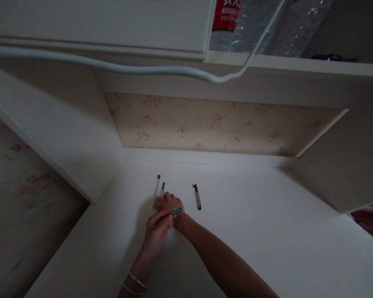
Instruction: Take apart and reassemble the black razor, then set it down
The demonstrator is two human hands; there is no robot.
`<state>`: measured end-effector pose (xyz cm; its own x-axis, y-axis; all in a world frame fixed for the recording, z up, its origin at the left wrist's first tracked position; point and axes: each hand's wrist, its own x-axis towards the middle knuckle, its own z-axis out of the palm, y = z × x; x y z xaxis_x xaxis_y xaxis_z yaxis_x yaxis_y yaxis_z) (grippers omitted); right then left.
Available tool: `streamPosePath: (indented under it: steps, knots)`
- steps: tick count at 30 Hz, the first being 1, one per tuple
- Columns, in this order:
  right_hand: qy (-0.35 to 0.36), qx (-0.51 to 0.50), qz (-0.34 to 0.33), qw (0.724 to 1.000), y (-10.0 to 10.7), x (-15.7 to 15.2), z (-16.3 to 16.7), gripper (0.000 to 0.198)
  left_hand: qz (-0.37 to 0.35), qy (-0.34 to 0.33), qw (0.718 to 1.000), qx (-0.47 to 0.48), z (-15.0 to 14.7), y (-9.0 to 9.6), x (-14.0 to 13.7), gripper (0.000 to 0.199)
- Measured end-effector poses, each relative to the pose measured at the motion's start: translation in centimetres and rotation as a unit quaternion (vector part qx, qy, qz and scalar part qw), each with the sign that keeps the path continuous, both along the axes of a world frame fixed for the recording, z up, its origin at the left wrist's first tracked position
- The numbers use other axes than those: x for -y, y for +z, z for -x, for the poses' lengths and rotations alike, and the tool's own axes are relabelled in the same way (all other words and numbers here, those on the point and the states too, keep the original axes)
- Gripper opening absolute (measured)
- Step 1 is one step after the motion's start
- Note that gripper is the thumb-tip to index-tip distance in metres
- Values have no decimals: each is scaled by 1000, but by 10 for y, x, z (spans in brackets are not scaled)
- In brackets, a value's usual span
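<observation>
My left hand point(157, 232) grips a thin pen with a green end point(175, 211), held across the back of my right wrist. My right hand point(169, 202) rests on the white desk point(251, 231) with its fingers curled on the lower end of a white pen point(157, 189) that lies pointing away from me. A small green cap point(163, 186) lies just right of the white pen. A black pen point(197, 196) lies on the desk a little to the right of my right hand, untouched.
The desk sits in a white alcove with side panels left point(65, 136) and right point(338, 165) and a floral back wall point(217, 124). A shelf point(292, 64) above holds plastic bottles point(267, 20). A white cable point(112, 64) hangs across the top.
</observation>
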<state>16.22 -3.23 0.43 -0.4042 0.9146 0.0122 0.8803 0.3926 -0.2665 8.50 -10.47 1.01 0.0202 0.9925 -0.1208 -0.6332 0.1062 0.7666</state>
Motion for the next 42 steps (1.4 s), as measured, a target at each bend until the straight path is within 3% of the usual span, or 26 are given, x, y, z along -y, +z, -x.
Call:
streamPosePath:
  steps: [4,8,13,17,20,25,28,32,36,39,42]
  knots:
    - [-26,3,4,1000,0,-4,1,33,6,9,1000,-2,0,1,0,25]
    - [-5,0,2,1000,5,-5,5,44,23,6,1000,-3,0,1,0,26]
    - [8,0,23,1000,4,-8,13,27,3,-7,1000,-24,2,-6,0,25]
    - [-23,-12,52,998,2,-10,11,22,-29,-24,997,-71,3,-15,-1,25]
    - [-47,-40,60,996,6,-9,0,32,-41,-27,994,-98,2,-15,-1,26]
    - [-18,-129,45,990,12,8,-39,65,-35,-33,996,-80,0,-8,0,24]
    - [-79,-318,51,943,8,27,-65,62,-24,-31,997,-72,-2,-6,0,23]
    - [-214,-530,184,800,2,61,-96,50,-16,-21,995,-97,-6,-7,-2,24]
    - [-254,-611,250,707,5,102,-120,45,-10,-28,990,-140,-12,-10,-5,27]
    - [-254,-636,248,685,7,125,-128,36,-8,-39,985,-168,-19,-10,-4,28]
    - [-258,-611,202,720,5,138,-130,42,-5,-48,982,-185,-30,-7,0,29]
